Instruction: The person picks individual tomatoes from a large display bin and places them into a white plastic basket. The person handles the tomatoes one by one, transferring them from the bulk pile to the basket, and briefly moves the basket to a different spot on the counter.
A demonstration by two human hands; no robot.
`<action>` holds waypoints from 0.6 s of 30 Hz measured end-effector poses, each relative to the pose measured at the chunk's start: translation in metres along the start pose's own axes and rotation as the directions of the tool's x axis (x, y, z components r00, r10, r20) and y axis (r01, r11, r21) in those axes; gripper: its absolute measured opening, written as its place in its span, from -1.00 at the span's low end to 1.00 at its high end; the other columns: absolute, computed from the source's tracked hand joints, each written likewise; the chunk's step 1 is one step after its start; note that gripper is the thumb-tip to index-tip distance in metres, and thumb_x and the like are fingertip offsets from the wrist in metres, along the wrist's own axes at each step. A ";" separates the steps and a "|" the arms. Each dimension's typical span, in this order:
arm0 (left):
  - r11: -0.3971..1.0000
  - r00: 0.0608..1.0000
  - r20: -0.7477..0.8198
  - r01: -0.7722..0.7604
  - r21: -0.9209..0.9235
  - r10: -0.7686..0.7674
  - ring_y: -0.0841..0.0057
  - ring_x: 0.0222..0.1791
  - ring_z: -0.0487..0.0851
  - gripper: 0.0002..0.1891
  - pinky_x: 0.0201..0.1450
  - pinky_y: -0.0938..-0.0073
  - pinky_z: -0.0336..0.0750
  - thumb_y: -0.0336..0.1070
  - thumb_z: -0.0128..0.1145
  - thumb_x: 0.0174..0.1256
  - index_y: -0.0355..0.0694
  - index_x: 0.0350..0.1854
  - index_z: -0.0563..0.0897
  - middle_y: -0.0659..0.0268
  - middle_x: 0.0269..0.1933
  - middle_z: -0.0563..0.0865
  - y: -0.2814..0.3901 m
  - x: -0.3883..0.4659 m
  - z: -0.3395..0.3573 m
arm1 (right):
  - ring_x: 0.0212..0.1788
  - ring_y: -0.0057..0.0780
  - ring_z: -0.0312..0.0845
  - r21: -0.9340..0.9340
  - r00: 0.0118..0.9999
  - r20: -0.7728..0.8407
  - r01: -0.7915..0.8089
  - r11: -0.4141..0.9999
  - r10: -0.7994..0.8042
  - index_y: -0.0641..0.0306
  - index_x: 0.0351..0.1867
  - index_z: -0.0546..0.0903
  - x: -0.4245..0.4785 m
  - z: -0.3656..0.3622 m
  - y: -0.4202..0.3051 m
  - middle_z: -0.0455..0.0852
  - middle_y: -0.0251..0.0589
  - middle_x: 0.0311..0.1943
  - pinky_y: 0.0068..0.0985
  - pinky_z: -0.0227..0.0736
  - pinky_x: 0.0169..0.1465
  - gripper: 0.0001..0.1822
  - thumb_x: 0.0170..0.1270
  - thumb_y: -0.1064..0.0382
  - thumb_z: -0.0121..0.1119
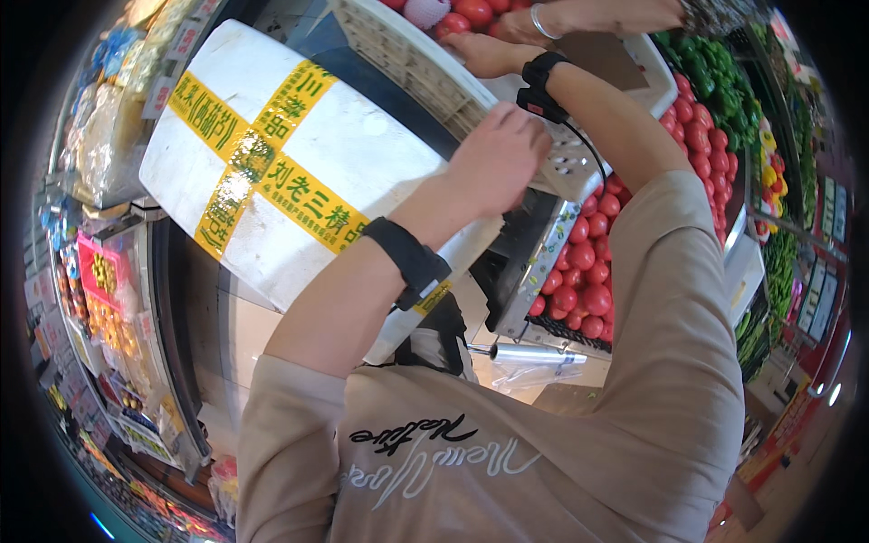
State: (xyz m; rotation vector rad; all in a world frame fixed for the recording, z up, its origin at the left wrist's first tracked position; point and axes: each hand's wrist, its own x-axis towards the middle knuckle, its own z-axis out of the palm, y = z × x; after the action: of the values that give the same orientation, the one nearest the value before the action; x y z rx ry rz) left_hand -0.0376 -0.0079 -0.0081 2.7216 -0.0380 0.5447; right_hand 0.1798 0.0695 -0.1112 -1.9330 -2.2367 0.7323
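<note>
My left hand [499, 159] is at the near end of a white plastic crate [434, 75], its fingers curled over the rim. Farther along, my right hand [492, 55] reaches into the crate beside red tomatoes [472, 12]; its fingertips are partly hidden. Another person's hand [519, 27], with a bracelet at the wrist, is among the same tomatoes, just beyond my right hand. One fruit there wears a white foam net [426, 10]. Under my left forearm lies a white foam box [366, 129], crossed with yellow printed tape.
Red tomatoes [577, 271] are heaped on the stand below the crate. Green peppers [713, 85] and more vegetables line the right. A roll of clear plastic bags [529, 356] hangs near my body. Shelves with packaged goods [102, 149] stand at the left.
</note>
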 end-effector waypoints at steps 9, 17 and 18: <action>0.999 0.996 0.078 0.032 0.032 -0.034 0.27 0.26 0.42 -0.54 0.48 0.25 0.08 -0.33 0.17 0.06 -0.32 0.08 0.55 0.17 0.14 0.59 0.003 0.002 -0.003 | 0.24 0.21 0.43 -0.020 0.830 -0.100 -0.553 0.833 0.548 0.10 0.35 0.40 0.096 0.012 0.013 0.01 0.23 0.46 0.35 0.28 0.20 -0.45 0.32 0.09 0.10; 0.997 0.997 0.038 0.074 -0.008 -0.074 0.35 0.04 0.49 -0.66 0.25 0.32 0.26 -0.34 0.22 -0.02 -0.26 -0.12 0.59 0.27 -0.11 0.60 -0.004 0.000 -0.006 | 0.25 0.28 0.41 -0.045 0.937 -0.221 -0.287 0.957 0.271 0.21 0.43 0.18 0.082 -0.014 -0.017 0.29 0.43 0.27 -0.09 0.41 0.29 -0.05 0.08 -0.07 0.39; 0.998 0.999 0.020 0.043 -0.049 -0.042 0.35 0.01 0.49 -0.68 0.22 0.33 0.27 -0.35 0.21 -0.03 -0.25 -0.15 0.59 0.27 -0.13 0.59 -0.002 0.002 -0.005 | 0.24 0.28 0.40 0.061 0.837 -0.429 -0.348 0.936 0.339 0.29 0.38 0.24 0.084 0.012 0.019 0.34 0.39 0.23 -0.09 0.43 0.25 -0.14 0.10 0.00 0.35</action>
State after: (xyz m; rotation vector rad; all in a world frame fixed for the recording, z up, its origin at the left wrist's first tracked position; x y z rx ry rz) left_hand -0.0372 -0.0045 -0.0036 2.6731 0.0018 0.4995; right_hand 0.1763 0.1476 -0.1494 -2.2656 -1.6608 0.2595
